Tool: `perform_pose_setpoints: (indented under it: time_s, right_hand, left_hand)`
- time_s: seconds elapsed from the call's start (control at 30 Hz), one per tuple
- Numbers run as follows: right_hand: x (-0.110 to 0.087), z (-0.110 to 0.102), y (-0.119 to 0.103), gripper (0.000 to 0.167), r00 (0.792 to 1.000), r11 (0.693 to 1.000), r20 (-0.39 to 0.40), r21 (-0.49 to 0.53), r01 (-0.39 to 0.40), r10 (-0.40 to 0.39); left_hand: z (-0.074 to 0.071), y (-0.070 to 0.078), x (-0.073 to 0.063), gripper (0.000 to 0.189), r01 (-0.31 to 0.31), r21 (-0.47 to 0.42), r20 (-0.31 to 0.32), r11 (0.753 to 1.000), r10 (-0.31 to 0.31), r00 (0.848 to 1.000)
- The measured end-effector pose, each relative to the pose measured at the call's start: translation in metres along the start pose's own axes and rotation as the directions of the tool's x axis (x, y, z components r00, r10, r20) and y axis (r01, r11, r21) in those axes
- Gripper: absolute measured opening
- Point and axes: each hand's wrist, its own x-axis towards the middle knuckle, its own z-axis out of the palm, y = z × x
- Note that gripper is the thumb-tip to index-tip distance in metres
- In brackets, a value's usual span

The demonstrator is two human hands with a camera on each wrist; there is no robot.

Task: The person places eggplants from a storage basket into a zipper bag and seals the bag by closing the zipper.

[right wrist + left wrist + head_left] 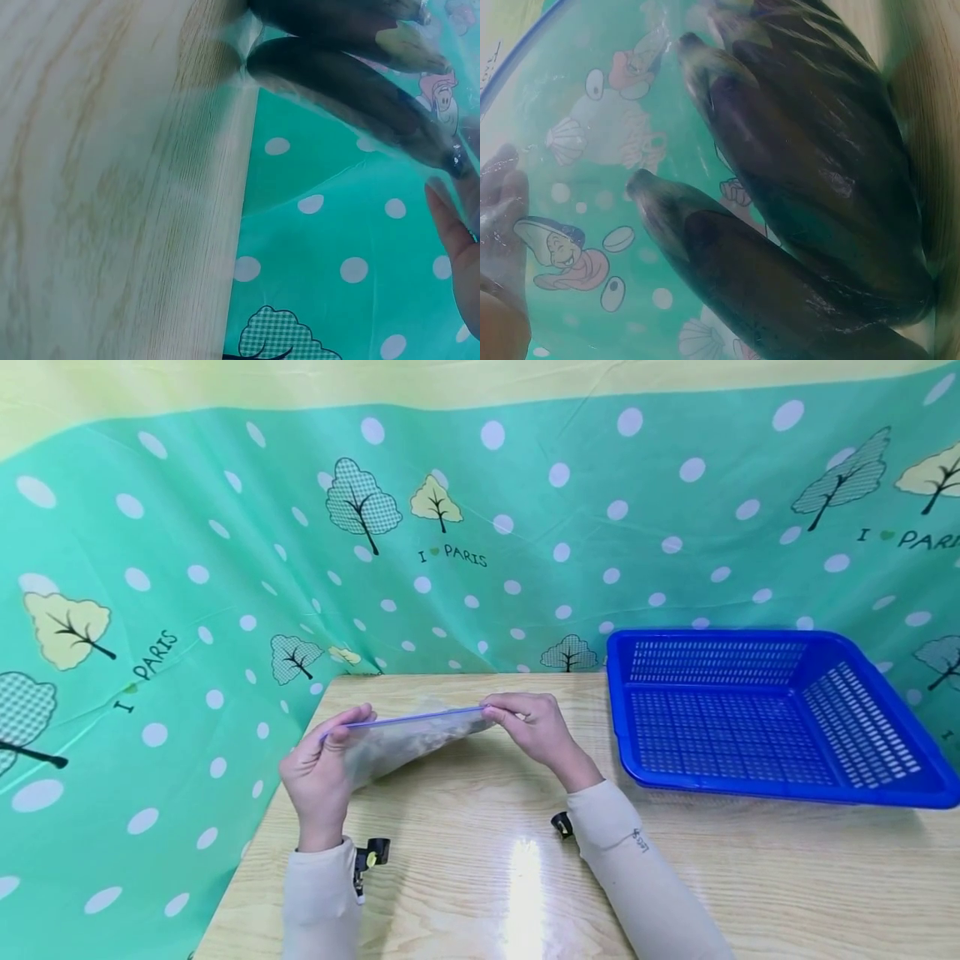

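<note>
Between both hands hangs a clear zip bag (pixel 397 752) with a blue zip strip along its top edge. My left hand (pixel 318 772) grips the strip's left end between thumb and fingers, and my right hand (pixel 536 727) pinches its right end. Several dark purple eggplants (pixel 757 277) lie inside, their stem ends toward the zip in the left wrist view. Through the film, cartoon figures and shells show around them. In the right wrist view, one eggplant (pixel 345 86) slants beside my right fingers. From the head, the contents are mostly hidden behind the sloping film.
A blue slatted basket (pixel 750 787) stands on the right of the wooden table (pixel 450 877). Behind and along the left hangs a green dotted cloth (pixel 525 460). Small black mounts (pixel 372 853) stick out from the wrists.
</note>
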Motion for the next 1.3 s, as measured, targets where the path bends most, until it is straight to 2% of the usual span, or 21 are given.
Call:
perform_pose_setpoints:
  time_s: [0.17, 0.4, 0.67, 0.9, 1.07, 1.3]
  right_hand:
    - [0.000, -0.001, 0.000, 0.011, 1.000, 1.000, -0.022, 0.020, 0.013, -0.013]
    - [0.002, -0.002, -0.002, 0.014, 0.997, 1.000, -0.075, -0.001, 0.019, -0.019]
    - [0.009, -0.014, -0.033, 0.010, 0.996, 1.000, -0.084, 0.004, -0.004, 0.004]
    - [0.002, -0.010, 0.004, 0.008, 0.996, 0.998, -0.083, 0.045, -0.035, 0.038]
    - [0.001, -0.007, 0.003, 0.007, 0.992, 0.992, -0.087, 0.099, -0.084, 0.092]
    - [0.001, 0.000, 0.006, 0.007, 0.979, 0.965, -0.099, 0.213, -0.154, 0.178]
  left_hand:
    - [-0.003, 0.001, 0.000, 0.020, 0.012, 0.008, -0.042, 1.000, -0.012, 0.999]
    - [-0.010, 0.002, 0.002, 0.022, 0.019, 0.017, -0.088, 1.000, -0.017, 0.996]
    - [-0.018, 0.002, 0.004, 0.026, 0.005, 0.013, -0.130, 1.000, -0.003, 0.992]
    - [-0.021, 0.001, 0.004, 0.028, 0.006, -0.001, -0.136, 1.000, -0.006, 0.991]
    - [-0.021, 0.001, 0.004, 0.029, 0.008, -0.021, -0.140, 1.000, -0.010, 0.990]
    - [-0.020, -0.002, 0.005, 0.031, 0.004, -0.024, -0.150, 1.000, -0.007, 0.989]
